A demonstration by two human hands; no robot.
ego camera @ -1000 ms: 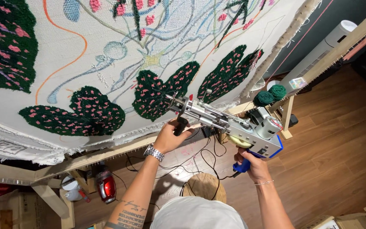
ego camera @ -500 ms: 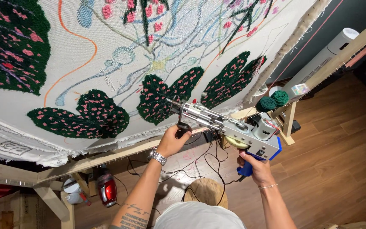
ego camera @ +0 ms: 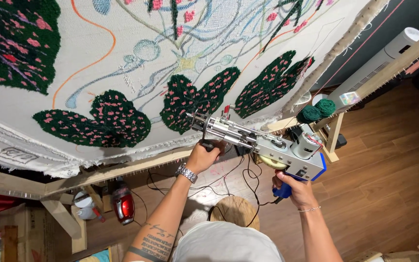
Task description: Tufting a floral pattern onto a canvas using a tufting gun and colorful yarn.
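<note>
Tufting gun [ego camera: 263,145] is sitting lower on the cloth [ego camera: 122,73] than 1 second ago, needle at the green leaf patch [ego camera: 195,99]. We are wrapping left hand [ego camera: 203,156] fingers around its front handle, right hand [ego camera: 294,188] fingers around the blue grip.

The tufting gun [ego camera: 263,143] has a brushed, matt metal body, a shiny cylindrical motor housing and a glossy blue plastic base and grip. The left hand [ego camera: 203,156] wears a polished metal watch [ego camera: 186,172]; the right hand [ego camera: 294,187] grips the blue plastic handle. The backing cloth [ego camera: 122,58] is a coarse, matt woven fabric, and its tufted leaf patches [ego camera: 100,121] are thick, fuzzy dark-green yarn with pink flecks. The frame [ego camera: 117,171] along the cloth's lower edge is bare, unfinished wood. The floor [ego camera: 389,170] is smooth brown wood with a slight sheen. The yarn balls [ego camera: 317,110] look soft and woolly.
</note>
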